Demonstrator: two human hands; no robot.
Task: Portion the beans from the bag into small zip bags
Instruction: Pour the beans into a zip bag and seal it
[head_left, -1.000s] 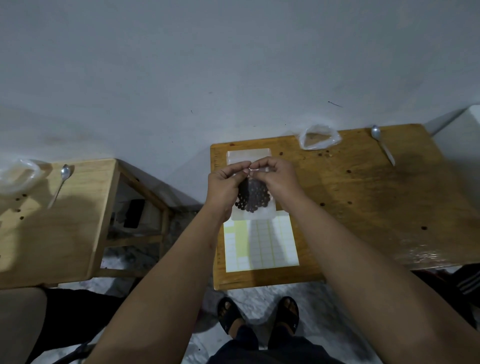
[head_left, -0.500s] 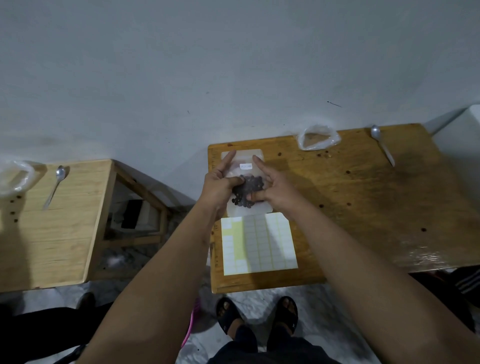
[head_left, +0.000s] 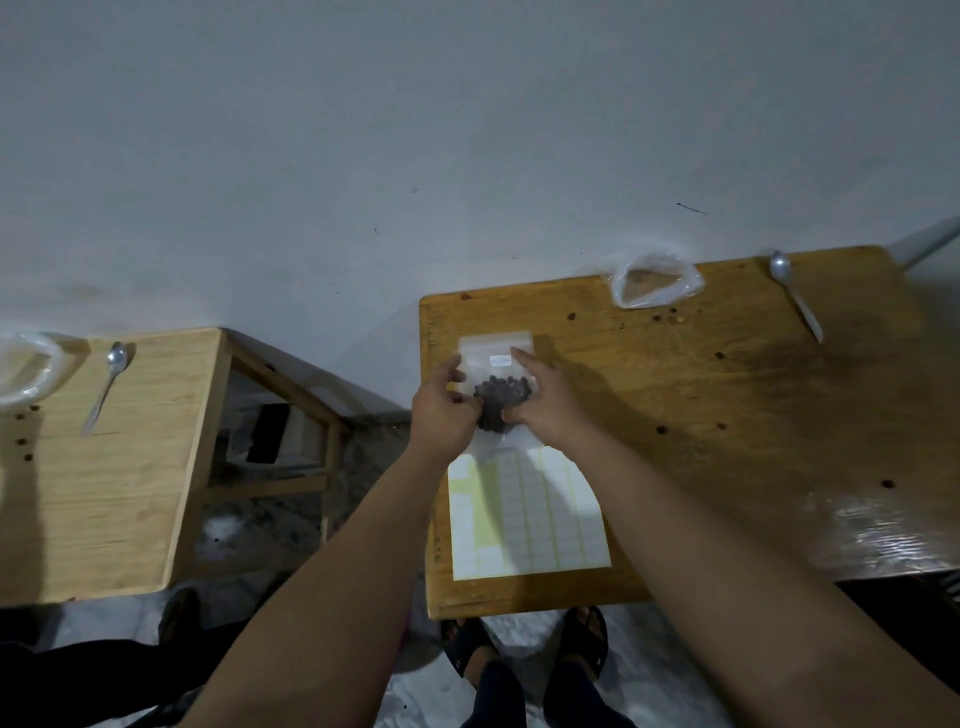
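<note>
Flat on the desk (head_left: 727, 426), a small zip bag (head_left: 493, 345) of dark beans (head_left: 501, 397), gripped at its left edge by the left hand (head_left: 441, 410), pressed under the right hand (head_left: 548, 408). Just nearer, a label sheet (head_left: 524, 514); at the far edge, a plastic bag (head_left: 654, 280) and spoon (head_left: 795, 296).

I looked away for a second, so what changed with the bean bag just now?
The zip bag came down from the pinch at its top and lies flat on the table; left hand and right hand rest on it beside the beans. The label sheet, spoon and large bag stayed put.
</note>
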